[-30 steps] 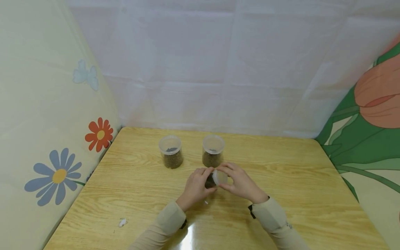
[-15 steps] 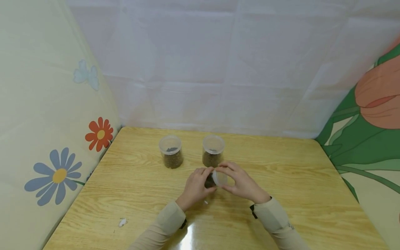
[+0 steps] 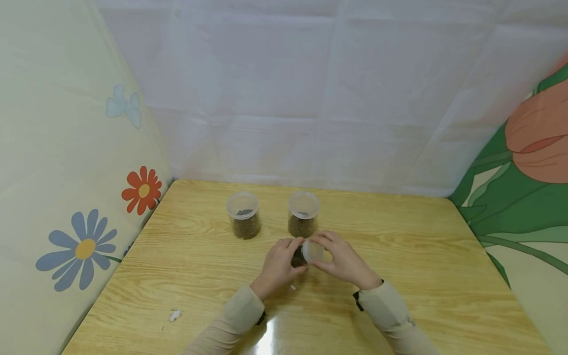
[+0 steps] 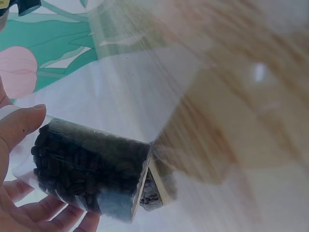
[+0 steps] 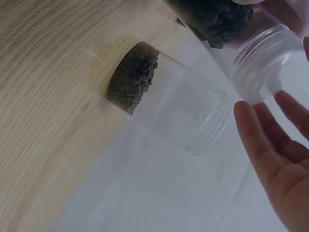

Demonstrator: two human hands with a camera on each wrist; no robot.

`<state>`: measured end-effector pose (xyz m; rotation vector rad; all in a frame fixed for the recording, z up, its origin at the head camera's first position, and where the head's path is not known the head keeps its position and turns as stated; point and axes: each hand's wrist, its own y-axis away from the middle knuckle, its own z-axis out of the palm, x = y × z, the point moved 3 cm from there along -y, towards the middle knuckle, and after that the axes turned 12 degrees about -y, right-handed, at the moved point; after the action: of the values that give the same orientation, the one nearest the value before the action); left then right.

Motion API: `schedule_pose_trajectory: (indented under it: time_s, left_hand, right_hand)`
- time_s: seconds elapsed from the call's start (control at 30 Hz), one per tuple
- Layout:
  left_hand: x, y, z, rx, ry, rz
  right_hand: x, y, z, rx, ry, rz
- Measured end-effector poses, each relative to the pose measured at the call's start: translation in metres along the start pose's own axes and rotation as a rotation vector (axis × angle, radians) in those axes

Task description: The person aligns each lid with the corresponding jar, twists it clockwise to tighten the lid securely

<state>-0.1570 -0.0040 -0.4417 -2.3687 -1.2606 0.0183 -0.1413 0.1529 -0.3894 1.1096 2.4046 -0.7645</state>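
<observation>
A clear plastic jar point(image 3: 298, 257) of dark beans lies tilted on its side just above the table, its pale lid point(image 3: 315, 251) end pointing right. My left hand point(image 3: 276, 262) grips the jar's body; in the left wrist view the thumb point(image 4: 24, 124) lies along one side and the fingers curl under. At the other end, my right hand point(image 3: 345, 260) holds the lid between thumb and fingers. The right wrist view has the ribbed lid point(image 5: 263, 60) close up, with a fingertip point(image 5: 245, 112) right at its edge.
Behind the hands stand two similar clear jars, a left one point(image 3: 245, 226) and a right one point(image 3: 302, 224), each partly filled with dark contents. A small white patch point(image 3: 175, 315) marks the wooden table point(image 3: 399, 236) at front left. Printed cloths hang around it.
My right hand shifted slightly at the lid, its fingers moving a little right and then back. The left hand and the jar it grips stay in nearly the same place.
</observation>
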Motion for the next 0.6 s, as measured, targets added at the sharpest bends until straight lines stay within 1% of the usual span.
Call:
schedule_pose_trajectory:
  time_s: [0.2,0.37,0.6]
  left_hand:
    - [-0.0001,0.0001,0.0001,-0.003,0.012,-0.006]
    - [-0.0003,0.0003,0.0,0.013,0.02,-0.001]
    - [-0.0014,0.0006,0.0008,0.02,0.02,0.0]
  right_hand:
    - [0.0003,-0.0007,0.0014,0.038,0.001,0.011]
    - [-0.0003,-0.0003,0.0009,0.044,-0.006,0.009]
    - [-0.0019,-0.0004,-0.0017,0.004,-0.015,-0.067]
